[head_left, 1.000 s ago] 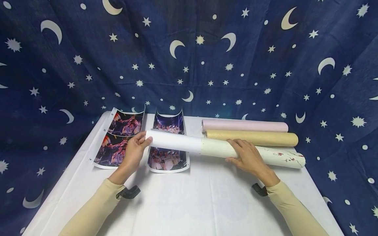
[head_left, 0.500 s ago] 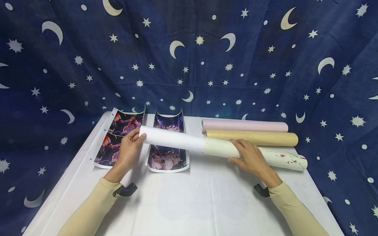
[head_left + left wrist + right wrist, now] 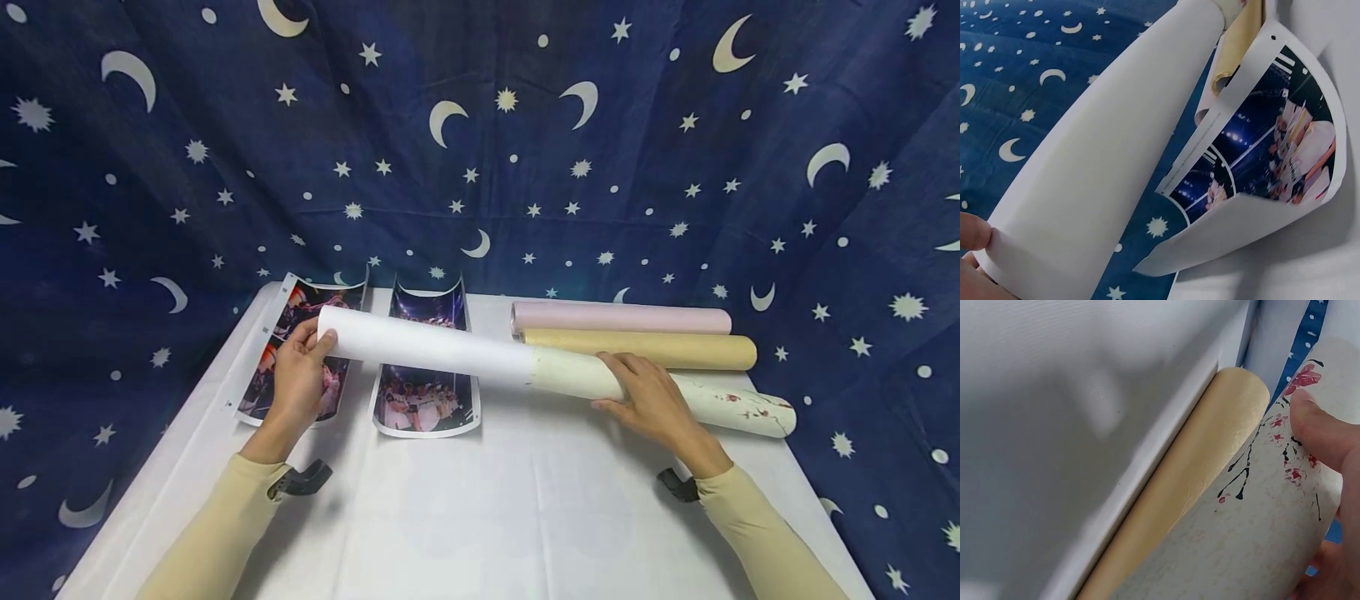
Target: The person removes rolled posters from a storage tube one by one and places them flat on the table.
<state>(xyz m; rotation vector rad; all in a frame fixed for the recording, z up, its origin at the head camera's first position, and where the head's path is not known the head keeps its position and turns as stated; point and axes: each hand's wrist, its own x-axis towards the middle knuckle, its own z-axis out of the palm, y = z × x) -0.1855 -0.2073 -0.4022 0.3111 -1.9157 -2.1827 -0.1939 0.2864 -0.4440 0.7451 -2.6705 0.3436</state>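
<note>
A white paper roll (image 3: pixel 427 342) runs out of the left end of a cream wallpaper roll (image 3: pixel 570 372) with red blossoms on it. The left hand (image 3: pixel 295 375) pinches the white roll at its far left end, thumb (image 3: pixel 974 232) on the outer side and fingers behind. Around the middle of the cream roll, the right hand (image 3: pixel 658 404) grips from above. In the right wrist view its thumb (image 3: pixel 1319 431) lies on the blossom pattern. The white roll's right part is hidden inside the cream one. Both slant slightly down to the right above the table.
Two curled photo prints, a left one (image 3: pixel 258 392) and a middle one (image 3: pixel 423 408), lie under the white roll's left half. Behind the cream roll lie a gold roll (image 3: pixel 660 350) and a pink roll (image 3: pixel 622 317). A starry blue curtain (image 3: pixel 480 167) hangs behind the white table (image 3: pixel 480 517).
The left hand has moved left and slightly up with the white roll's end, and more white paper shows. The right hand and cream roll have shifted a little to the right.
</note>
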